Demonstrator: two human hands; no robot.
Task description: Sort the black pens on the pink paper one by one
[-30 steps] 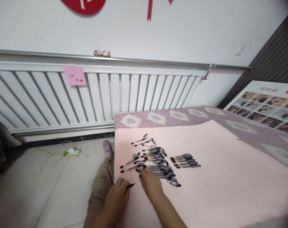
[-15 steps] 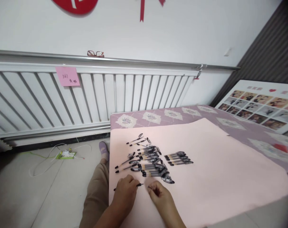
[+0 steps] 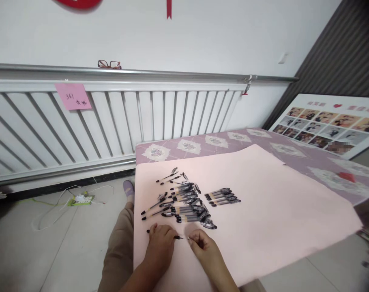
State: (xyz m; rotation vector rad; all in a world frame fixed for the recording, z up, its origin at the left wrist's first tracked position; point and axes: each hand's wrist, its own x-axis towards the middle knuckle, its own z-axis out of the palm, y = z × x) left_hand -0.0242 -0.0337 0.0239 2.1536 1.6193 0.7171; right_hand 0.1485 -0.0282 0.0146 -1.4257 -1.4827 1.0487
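Note:
My left hand (image 3: pixel 160 245) is closed around a black-gripped pen (image 3: pixel 178 237), whose bare tip points right toward the other hand. The pen's dark rear end sticks out on the left side of the fist. Just right of the tip, my right hand (image 3: pixel 205 246) is closed in a pinch; something tiny and pale seems to be at the fingertips, too small to name. Beyond both hands lies a loose pile of pens (image 3: pixel 188 209) with dark ends, several of them with clear-and-black caps. To its right, several capped pens (image 3: pixel 222 197) lie side by side in a neat group.
A pink sheet (image 3: pixel 263 227) covers much of the table, over a purple patterned cloth (image 3: pixel 202 153). Behind stands a white radiator (image 3: pixel 148 117) with glasses (image 3: pixel 109 64) on the pipe above. A power strip (image 3: pixel 81 200) with cables lies on the floor, left. A photo board (image 3: pixel 327 101) leans at right.
The view has shifted slightly, so the table and pens appear a little further left and up. Both hands keep nearly the same pose, the pen still in the left.

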